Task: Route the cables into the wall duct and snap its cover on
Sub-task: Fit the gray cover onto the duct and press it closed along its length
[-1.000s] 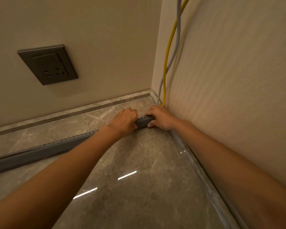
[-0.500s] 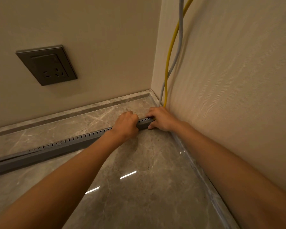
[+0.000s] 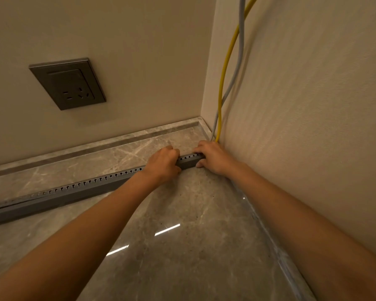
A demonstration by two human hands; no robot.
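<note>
Grey slotted duct (image 3: 83,191) lies flat on the marble floor (image 3: 182,246), long axis running from 8 o'clock up to 2 o'clock, far end pointing into the wall corner. My left hand (image 3: 164,162) has its fingers curled shut over the duct; my right hand (image 3: 213,156) clamps the end, thumb under. Yellow cable (image 3: 223,83) and grey cable (image 3: 239,61) drop down the corner at 1 o'clock. Wall socket (image 3: 68,83) at 10 o'clock. No legible writing.
</note>
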